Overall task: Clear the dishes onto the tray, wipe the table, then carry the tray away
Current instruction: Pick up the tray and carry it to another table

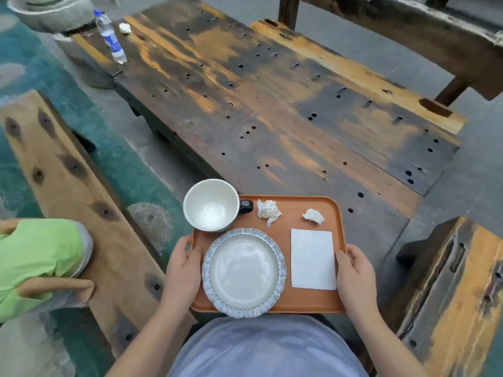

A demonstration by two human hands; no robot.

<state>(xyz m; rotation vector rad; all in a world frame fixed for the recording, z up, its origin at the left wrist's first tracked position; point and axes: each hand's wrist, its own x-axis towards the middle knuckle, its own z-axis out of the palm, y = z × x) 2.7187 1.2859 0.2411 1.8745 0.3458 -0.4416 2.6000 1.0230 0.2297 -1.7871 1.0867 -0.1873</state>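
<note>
I hold an orange tray [299,300] close to my body, off the near end of the dark wooden table [272,110]. My left hand [182,268] grips the tray's left rim and my right hand [356,273] grips its right rim. On the tray lie a blue-rimmed plate [244,272], a white cup [211,204] with a dark handle at the back left, two crumpled tissues [268,210] [313,215] and a flat white napkin [312,259].
A water bottle [110,36] and a crumpled tissue [125,28] remain at the table's far left end. Wooden benches stand at my left [68,186] and right [449,295]. A person in green [40,254] sits on the left bench.
</note>
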